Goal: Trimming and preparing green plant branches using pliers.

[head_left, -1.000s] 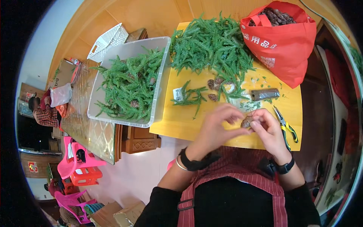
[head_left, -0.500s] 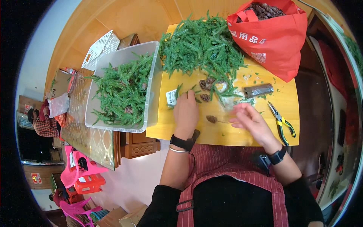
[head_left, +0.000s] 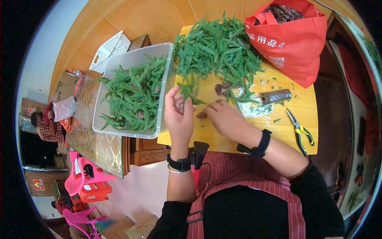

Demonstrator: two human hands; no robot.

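Observation:
My left hand (head_left: 179, 116) is raised over the yellow table (head_left: 246, 133), its fingers pinching a green needle sprig (head_left: 190, 94) at the near edge of the big sprig pile (head_left: 219, 51). My right hand (head_left: 226, 118) lies low on the table. Its fingertips close on a small brown pine cone (head_left: 201, 115) between the two hands. More pine cones (head_left: 221, 88) sit just beyond, half under the greenery.
A clear plastic bin (head_left: 164, 95) of sprigs stands left of the table. A red bag (head_left: 292, 44) of cones sits at the back right. A dark roll (head_left: 276, 96) and yellow-handled pliers (head_left: 300, 130) lie to the right. A white basket (head_left: 109, 49) is at the far left.
My left hand has drawn back from the pile with a sprig. My right hand has slid left onto the cone lying on the table. One second ago both hands held a cone together.

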